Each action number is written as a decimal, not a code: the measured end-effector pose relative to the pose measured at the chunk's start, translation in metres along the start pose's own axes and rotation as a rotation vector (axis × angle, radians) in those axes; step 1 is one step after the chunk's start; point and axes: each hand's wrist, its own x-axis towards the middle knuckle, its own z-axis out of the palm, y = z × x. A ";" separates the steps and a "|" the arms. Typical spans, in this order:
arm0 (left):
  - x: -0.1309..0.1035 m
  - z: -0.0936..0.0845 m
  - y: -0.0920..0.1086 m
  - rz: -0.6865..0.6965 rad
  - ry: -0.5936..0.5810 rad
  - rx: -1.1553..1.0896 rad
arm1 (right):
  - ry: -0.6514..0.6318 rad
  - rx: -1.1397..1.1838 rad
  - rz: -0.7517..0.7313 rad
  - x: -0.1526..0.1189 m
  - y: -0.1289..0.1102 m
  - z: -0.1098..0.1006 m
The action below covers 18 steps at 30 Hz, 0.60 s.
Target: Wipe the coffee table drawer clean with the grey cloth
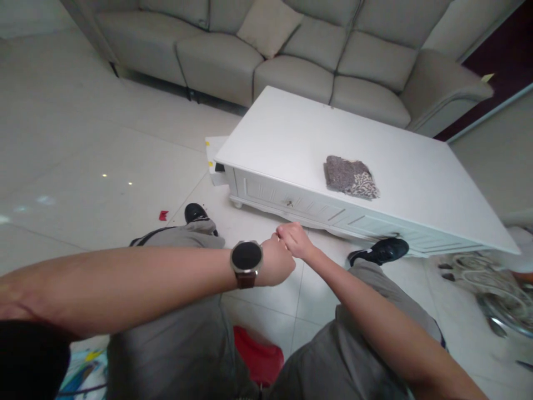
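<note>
Left hand (278, 262) and right hand (296, 240) are clenched together (anything held is hidden); the watch (247, 256) could be knocked by a slip.

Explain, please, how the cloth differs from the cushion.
The cloth is grey-brown with a pale pattern, while the cushion is plain beige.
The cloth lies folded on the table; the cushion leans against the back of the sofa.
Neither the left hand nor the right hand touches either of them.
</note>
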 end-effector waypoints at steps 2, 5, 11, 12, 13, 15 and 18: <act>0.000 -0.025 -0.004 0.086 -0.107 0.066 | 0.108 0.322 0.213 0.004 -0.001 -0.012; -0.004 -0.053 -0.017 0.141 -0.137 0.001 | 0.171 0.953 0.348 0.003 -0.012 -0.034; -0.006 -0.059 -0.050 0.037 0.106 -0.391 | 0.195 1.403 0.253 -0.015 -0.051 -0.071; -0.004 -0.055 -0.053 -0.008 0.169 -0.474 | 0.191 1.390 0.238 -0.017 -0.055 -0.073; -0.002 -0.051 -0.056 -0.057 0.237 -0.558 | 0.180 1.365 0.223 -0.018 -0.059 -0.075; 0.004 -0.042 -0.060 -0.148 0.395 -0.726 | 0.151 1.291 0.198 -0.019 -0.064 -0.075; 0.010 -0.031 -0.063 -0.225 0.579 -0.917 | 0.120 1.138 0.171 -0.019 -0.070 -0.071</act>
